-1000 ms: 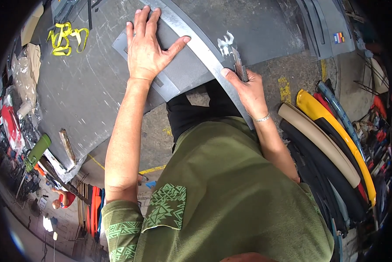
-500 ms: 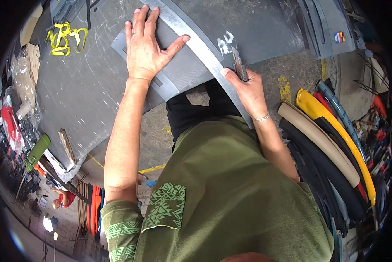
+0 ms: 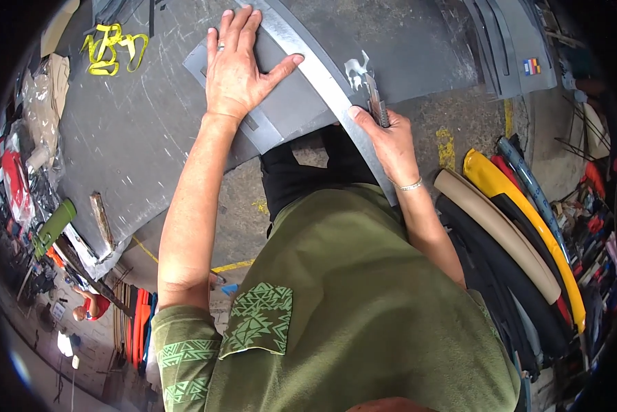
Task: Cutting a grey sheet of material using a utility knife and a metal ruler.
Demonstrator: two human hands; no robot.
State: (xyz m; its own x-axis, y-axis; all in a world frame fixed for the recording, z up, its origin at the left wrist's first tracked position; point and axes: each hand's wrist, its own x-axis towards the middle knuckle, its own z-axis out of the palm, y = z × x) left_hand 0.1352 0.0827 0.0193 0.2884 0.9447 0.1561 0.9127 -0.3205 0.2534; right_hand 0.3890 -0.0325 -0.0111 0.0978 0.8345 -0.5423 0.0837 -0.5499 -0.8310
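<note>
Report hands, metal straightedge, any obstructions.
Left hand spread, thumb at metal straightedge. Right hand gripping utility knife. Yellow strap lies left, clear of both hands.

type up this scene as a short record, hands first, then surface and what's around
left hand: fingers spread, thumb on a long metal strip
right hand: gripping a knife, beside the strip
surface: dark, scratched worktop
under left hand: grey sheet
upper left: tangled yellow strap
right side: tan roll next to other rolls
lower left: another person in red, farther off
</note>
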